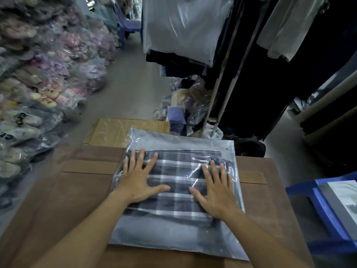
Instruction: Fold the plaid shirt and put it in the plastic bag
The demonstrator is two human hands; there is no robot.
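both hands (138, 182) (214, 192) flat on plaid shirt (174, 182) inside plastic bag (173, 236)

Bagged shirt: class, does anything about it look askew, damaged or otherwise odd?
Nothing is damaged. The plaid shirt lies folded inside the bag, both hands flat on top. It fills only the far part; the near end lies flat and empty, and the bag sits slightly skewed on the table.

This is a clothing stockroom or the back of a garment shop. Bagged goods (44, 74) are heaped high along the left wall beside a narrow concrete aisle (133, 89). On the right, garments (286, 26) hang from a metal rack (226, 82), one under a plastic cover (183, 26). Flattened cardboard (77, 190) makes the worktop, with a blue plastic stool (316, 207) beside it.
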